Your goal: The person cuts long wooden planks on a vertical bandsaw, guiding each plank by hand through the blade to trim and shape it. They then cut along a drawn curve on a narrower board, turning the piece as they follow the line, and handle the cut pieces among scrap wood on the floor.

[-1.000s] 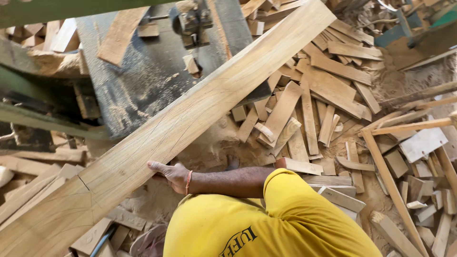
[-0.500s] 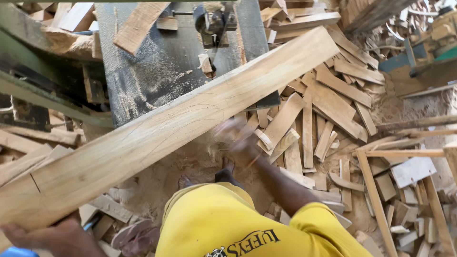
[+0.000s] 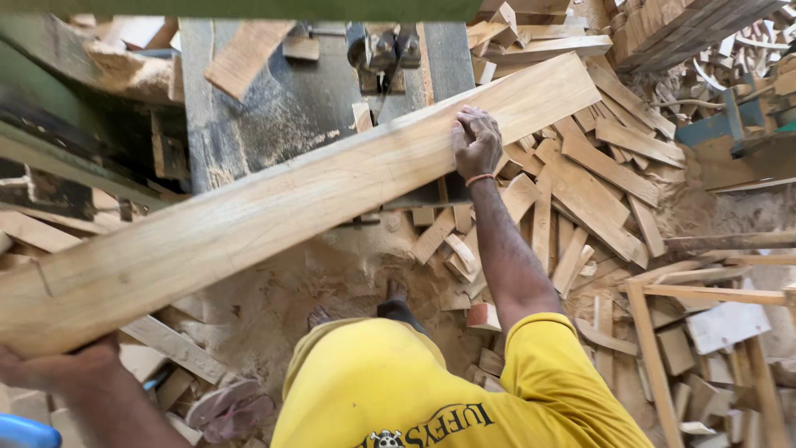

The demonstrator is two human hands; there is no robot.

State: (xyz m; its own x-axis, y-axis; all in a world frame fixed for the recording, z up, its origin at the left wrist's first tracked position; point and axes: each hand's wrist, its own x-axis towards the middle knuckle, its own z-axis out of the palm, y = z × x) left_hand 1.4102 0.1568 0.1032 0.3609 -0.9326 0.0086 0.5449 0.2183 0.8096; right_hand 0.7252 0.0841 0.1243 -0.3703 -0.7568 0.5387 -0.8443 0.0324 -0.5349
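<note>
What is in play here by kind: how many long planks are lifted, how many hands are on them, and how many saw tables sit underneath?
Long plank: 1
Hands on it: 2, the left hand under the near end and the right hand on the far part
Saw table: 1
Total: 4

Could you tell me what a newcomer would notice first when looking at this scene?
A long pale wooden plank runs diagonally across the view, its far end lying on the sawdust-covered saw table. The right hand presses on the plank near that end, while the left hand supports its near end at lower left. To the right, offcut wood pieces lie heaped on the sawdust-strewn floor.
</note>
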